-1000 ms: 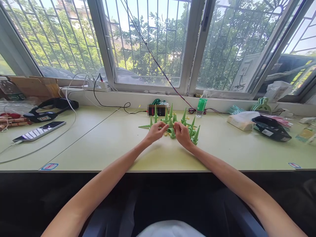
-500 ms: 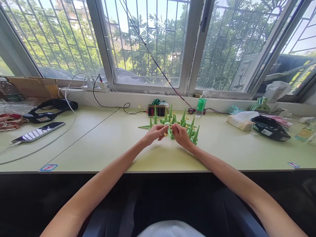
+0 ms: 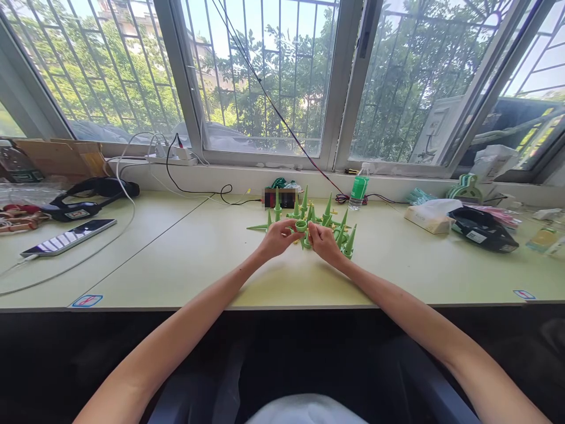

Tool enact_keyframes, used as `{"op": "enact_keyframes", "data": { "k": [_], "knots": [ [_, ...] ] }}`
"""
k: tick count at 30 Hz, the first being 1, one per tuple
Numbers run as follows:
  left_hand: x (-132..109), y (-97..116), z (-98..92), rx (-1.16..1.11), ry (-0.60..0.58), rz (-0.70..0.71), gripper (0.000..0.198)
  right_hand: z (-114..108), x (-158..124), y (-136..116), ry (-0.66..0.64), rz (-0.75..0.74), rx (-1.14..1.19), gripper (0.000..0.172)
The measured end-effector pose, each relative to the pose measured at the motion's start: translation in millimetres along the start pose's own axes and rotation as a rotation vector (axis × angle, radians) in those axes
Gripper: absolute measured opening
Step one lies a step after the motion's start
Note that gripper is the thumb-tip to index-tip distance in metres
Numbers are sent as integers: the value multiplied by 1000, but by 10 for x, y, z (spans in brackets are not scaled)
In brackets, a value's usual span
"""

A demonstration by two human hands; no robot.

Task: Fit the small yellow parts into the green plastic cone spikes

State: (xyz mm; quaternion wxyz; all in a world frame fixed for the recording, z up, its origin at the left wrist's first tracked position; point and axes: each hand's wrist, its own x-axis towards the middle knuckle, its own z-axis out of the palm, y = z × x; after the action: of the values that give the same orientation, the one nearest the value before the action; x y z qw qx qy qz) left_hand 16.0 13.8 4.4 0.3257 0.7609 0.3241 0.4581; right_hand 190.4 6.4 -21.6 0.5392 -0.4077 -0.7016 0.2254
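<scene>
Between my two hands is a small green plastic ring-shaped piece [image 3: 301, 225], its round hollow end facing up. My left hand [image 3: 279, 237] grips it from the left with thumb and fingers. My right hand [image 3: 324, 240] is pinched at the right side of the ring; whatever is between its fingertips is too small to make out. Around and behind the hands stand several green pointed cones [image 3: 328, 206], some upright and others lying on their sides, with small yellow pieces among them. The hands hide part of this group.
A water bottle [image 3: 359, 187] and a dark box-shaped device [image 3: 280, 198] stand behind the cones. To the right are a tissue box [image 3: 430, 217] and a black headset [image 3: 484, 229]. At left lie a phone [image 3: 69, 237], another headset [image 3: 90, 197] and white cables.
The green piece has been tilted so that its hollow round end now faces up toward me. My left hand has turned slightly with it; my right hand stays close beside.
</scene>
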Motion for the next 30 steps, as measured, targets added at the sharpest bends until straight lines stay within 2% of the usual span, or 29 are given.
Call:
{"op": "enact_keyframes", "data": {
  "k": [4,18,30],
  "knots": [
    [4,-10,2,56,29,56,38,8,4,3,1,16,22,58],
    [0,33,8,-37,-36,-22,39,21,0,-22,-38,20,62,57],
    [32,4,13,-104,21,-60,43,28,-22,-54,-103,-34,31,45]
  ]
}}
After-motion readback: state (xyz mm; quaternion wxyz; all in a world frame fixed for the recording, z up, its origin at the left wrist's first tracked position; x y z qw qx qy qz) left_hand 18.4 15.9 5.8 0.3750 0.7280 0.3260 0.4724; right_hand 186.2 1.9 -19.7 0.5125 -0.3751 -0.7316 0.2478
